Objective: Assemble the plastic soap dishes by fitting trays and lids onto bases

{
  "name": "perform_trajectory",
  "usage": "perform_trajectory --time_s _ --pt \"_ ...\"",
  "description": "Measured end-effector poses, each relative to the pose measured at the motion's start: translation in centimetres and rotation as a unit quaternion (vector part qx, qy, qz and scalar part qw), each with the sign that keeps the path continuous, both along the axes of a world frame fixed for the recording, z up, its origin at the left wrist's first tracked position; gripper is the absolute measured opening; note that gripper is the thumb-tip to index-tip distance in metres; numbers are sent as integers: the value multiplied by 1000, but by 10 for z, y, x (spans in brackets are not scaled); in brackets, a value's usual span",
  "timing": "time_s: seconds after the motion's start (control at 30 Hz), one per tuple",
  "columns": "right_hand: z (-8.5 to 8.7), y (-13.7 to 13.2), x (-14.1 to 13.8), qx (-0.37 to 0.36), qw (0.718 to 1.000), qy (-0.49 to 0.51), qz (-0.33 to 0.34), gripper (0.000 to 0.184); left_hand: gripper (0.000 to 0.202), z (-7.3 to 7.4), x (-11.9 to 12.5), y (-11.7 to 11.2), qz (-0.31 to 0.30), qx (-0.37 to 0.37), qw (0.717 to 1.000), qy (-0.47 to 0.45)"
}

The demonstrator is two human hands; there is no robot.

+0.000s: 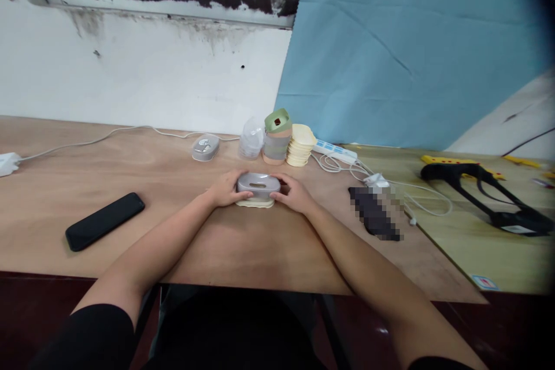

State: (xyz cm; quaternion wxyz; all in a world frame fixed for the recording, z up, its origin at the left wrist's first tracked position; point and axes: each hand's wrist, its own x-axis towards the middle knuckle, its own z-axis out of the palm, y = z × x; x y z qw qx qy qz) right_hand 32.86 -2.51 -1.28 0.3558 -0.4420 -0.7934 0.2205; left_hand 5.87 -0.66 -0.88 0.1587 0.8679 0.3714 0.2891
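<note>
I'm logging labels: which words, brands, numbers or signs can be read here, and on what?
No text is readable.
Sticker on the table: too small and blurred.
White label on the black frame: too blurred.
Round mark on the rear grey case: too small.
Held grey case: no lettering visible.

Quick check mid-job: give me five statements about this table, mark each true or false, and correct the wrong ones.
1. The left hand and right hand both touch the grey oval plastic shell. True.
2. The black rectangular phone lies to the right of the shell. False: the phone lies to its left.
3. A flat cream-coloured piece shows beneath the shell. True.
4. The green rounded piece sits at the bottom of its stack. False: the green piece is on top.
5. The long white-and-blue power strip lies to the right of the stack of cream-coloured pieces. True.
</note>
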Motion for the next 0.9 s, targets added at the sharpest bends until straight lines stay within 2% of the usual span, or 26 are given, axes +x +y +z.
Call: perform_trajectory --time_s 0.23,0.4,0.6,0.9 --pt "4 -2 -1 -14 1000 -22 16 63 70 -1 -2 3 2 -22 1000 -5" --pt "4 -2 1 -2 998 -30 49 75 80 3 -4 3 -30 -39 998 29" --pt "6 -2 0 3 997 -45 56 84 95 6 0 -1 -63 6 995 81" --pt "1 2 2 10 996 -83 42 88 96 3 2 0 -61 18 993 102"
